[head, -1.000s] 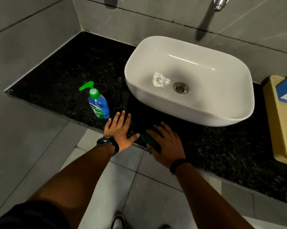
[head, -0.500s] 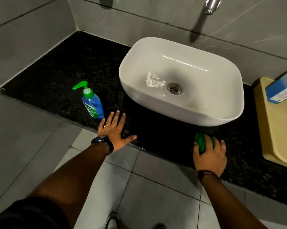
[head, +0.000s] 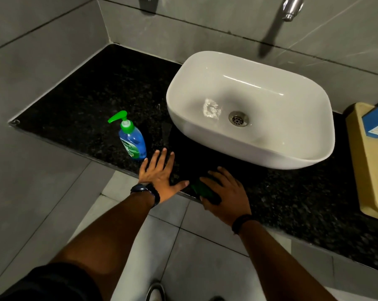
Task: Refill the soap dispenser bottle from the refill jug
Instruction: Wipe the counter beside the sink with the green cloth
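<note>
Right hand (head: 225, 192) is now seen at the front edge of the desk (head: 79, 101), just below the basin (head: 249, 105); 0.5 s ago it was well to the right, below the basin's right end. A green pad (head: 202, 189) is pressed flat under it, fingers spread over the top rather than curled round it, so it is covered, not clenched. Left hand (head: 159, 177) is laid flat and released on the desk edge, fingers splayed, nothing held; its spot is unchanged from the earlier frame. Thumb tip is close to the pad, contact cannot be told. The bottle (head: 132, 140) is stood upright on the desk just left of the left hand's fingertips, green pump still on, blue liquid seen inside; not touched by either hand. The jug (head: 377, 122) is seen only partly at the right frame edge, blue-labelled, resting on a yellow tray (head: 366, 170), well apart from both hands.
</note>
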{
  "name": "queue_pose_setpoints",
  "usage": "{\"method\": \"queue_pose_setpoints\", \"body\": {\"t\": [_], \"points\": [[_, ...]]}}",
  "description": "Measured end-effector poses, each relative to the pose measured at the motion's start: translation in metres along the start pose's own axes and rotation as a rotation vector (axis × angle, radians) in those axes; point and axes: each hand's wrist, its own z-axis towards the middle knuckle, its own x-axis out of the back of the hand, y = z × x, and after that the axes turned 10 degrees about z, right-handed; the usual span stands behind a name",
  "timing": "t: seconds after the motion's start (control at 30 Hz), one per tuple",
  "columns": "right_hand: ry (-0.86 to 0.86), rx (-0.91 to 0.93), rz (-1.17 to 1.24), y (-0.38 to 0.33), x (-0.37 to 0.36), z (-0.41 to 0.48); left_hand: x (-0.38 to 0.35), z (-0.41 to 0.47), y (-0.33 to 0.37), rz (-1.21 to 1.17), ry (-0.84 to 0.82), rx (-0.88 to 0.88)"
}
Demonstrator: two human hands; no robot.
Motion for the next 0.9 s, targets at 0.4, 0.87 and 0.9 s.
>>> {"method": "queue_pose_setpoints", "body": {"t": [0.4, 0.87, 0.9], "points": [[0.232, -0.262, 0.140, 0.067, 0.065, -0.060, 0.018, -0.004, 0.010, -0.041, 0.028, -0.052], [0.852, -0.512, 0.243, 0.156, 0.229, -0.073, 0.080, 0.019, 0.289, -0.417, -0.006, -0.673], [0.848, -0.538, 0.245, 0.172, 0.243, -0.073, 0.084, 0.027, 0.309, -0.421, -0.037, -0.678]]}}
